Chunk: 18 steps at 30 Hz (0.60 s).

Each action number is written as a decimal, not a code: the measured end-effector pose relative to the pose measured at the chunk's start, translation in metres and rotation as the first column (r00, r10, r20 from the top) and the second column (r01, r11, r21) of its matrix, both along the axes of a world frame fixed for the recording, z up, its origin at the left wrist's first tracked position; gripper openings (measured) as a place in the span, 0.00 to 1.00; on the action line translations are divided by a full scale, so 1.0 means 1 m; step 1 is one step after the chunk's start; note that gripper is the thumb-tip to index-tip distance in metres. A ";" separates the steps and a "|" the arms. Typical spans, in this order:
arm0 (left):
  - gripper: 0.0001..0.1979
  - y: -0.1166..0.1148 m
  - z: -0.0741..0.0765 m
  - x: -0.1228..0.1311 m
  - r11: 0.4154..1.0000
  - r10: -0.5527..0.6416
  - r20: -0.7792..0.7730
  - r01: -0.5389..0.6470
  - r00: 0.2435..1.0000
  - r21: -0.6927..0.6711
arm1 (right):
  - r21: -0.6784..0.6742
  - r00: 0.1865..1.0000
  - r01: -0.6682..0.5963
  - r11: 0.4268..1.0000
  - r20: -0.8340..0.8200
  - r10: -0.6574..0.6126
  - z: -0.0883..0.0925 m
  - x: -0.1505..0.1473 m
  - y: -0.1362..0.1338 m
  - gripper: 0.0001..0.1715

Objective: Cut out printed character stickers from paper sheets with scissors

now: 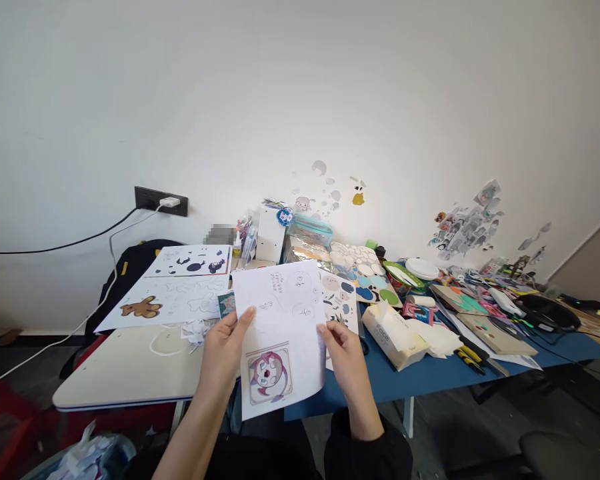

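Between both hands I hold up a white sheet of paper (290,327), tilted toward me above the table edge. Pencil outlines and handwritten notes cover its upper half, and a coloured cartoon character picture (269,377) sits at its lower left. My left hand (227,340) pinches the left edge, thumb on the front. At the right edge, my right hand (344,350) grips the paper the same way, its thumb in front. The fingers behind the sheet are partly hidden. Behind it lies a sheet with cut-out shapes (339,297).
On the white table (130,373) lie drawing sheets with a brown bear cut-out (141,307). The blue table (310,405) bears a tissue pack (395,337), yellow-black cutters (470,360) and craft clutter. A white cable (113,267) hangs from a wall socket (147,199). A bin of scraps (87,460) stands below left.
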<state>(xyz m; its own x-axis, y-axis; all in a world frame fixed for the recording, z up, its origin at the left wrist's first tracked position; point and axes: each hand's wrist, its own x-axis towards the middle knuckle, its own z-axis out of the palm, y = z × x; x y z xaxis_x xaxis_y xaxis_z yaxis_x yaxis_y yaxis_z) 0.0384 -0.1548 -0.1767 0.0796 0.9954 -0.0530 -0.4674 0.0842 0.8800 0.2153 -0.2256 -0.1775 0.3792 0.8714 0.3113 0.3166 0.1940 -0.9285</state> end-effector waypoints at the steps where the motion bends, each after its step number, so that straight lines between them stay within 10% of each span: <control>1: 0.15 0.000 0.000 -0.001 1.000 -0.011 0.003 0.011 1.000 -0.006 | -0.001 1.000 -0.010 1.000 -0.020 0.010 -0.001 0.001 0.000 0.20; 18: 0.15 0.015 0.017 -0.007 0.988 -0.155 -0.006 0.155 0.988 -0.011 | -0.084 0.949 -0.249 0.965 -0.218 0.227 -0.001 0.020 -0.009 0.20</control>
<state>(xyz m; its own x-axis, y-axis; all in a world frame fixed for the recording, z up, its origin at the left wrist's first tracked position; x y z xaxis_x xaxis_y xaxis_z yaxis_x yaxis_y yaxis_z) 0.0319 -0.1402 -0.1602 0.2321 0.9706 -0.0641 -0.4419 0.1640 0.8819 0.2354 -0.2351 -0.1789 0.2021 0.9683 0.1470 0.0746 0.1345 -0.9881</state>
